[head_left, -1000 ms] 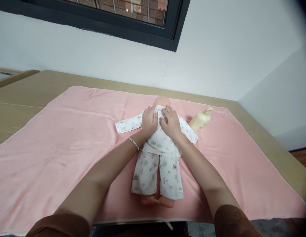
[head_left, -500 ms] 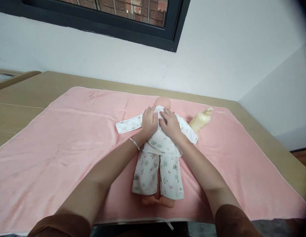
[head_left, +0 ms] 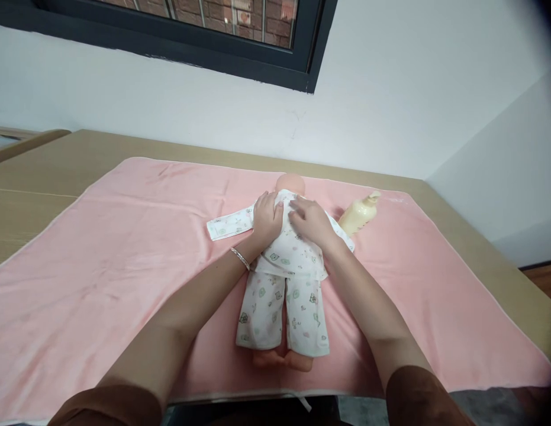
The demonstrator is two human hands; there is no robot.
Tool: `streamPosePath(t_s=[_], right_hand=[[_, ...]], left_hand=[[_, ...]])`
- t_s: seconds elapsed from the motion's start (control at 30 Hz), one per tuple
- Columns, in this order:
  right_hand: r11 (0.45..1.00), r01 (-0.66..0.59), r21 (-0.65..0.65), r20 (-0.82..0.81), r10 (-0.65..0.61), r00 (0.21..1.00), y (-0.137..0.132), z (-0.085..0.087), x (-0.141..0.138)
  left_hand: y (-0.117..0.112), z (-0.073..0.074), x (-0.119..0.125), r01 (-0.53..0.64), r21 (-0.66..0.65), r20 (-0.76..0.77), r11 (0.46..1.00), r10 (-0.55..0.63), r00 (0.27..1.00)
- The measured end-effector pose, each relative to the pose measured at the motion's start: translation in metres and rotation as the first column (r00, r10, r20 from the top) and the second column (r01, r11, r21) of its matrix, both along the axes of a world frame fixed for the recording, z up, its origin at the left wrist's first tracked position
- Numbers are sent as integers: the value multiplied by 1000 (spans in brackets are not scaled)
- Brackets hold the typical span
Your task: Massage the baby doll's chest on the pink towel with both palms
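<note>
A baby doll (head_left: 290, 184) lies face down on a pink blanket (head_left: 124, 266), its head toward the wall and its feet toward me. It wears a white printed top (head_left: 297, 260) and matching white printed trousers (head_left: 261, 313). My left hand (head_left: 267, 220) rests open on the left side of the doll's upper back, a bracelet (head_left: 240, 258) on its wrist. On the right side of the back is my right hand (head_left: 311, 222), its fingers bent and slightly blurred but apart, holding nothing. The doll's left-hand sleeve is stretched out sideways; my right forearm partly covers the other sleeve.
A pale yellow pump bottle (head_left: 358, 214) lies tilted on the blanket to the right of the doll. The blanket covers a wooden table (head_left: 93, 148) against a white wall (head_left: 368, 89). A dark window frame (head_left: 297, 68) is above. The table's front edge is close to me.
My right hand has lifted its wrist a little and bent its fingers, shifting slightly right on the doll's back. My left hand stays in place. The whole view has shifted slightly.
</note>
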State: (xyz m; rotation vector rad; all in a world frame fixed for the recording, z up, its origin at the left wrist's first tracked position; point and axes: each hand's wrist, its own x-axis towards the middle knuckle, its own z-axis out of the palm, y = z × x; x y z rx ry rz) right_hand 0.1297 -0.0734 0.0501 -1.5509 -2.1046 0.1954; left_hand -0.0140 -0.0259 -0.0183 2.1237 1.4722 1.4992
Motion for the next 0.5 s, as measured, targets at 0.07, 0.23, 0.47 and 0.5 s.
streamPosePath(t_s=[0.07, 0.23, 0.47, 0.5], right_hand=[[1000, 21, -12, -45, -21, 999, -15, 24, 9], [996, 15, -86, -20, -17, 1000, -71, 85, 41], [977, 172, -126, 54, -166, 985, -114, 116, 109], [971, 216, -104, 40, -213, 976, -114, 116, 118]], left_hand=[[0, 4, 1, -2, -34, -45, 999, 1, 999], [-13, 23, 5, -69, -110, -275, 992, 36, 961], [-68, 32, 29, 32, -139, -408, 990, -87, 909], [-75, 36, 36, 81, -187, -367, 979, -146, 919]])
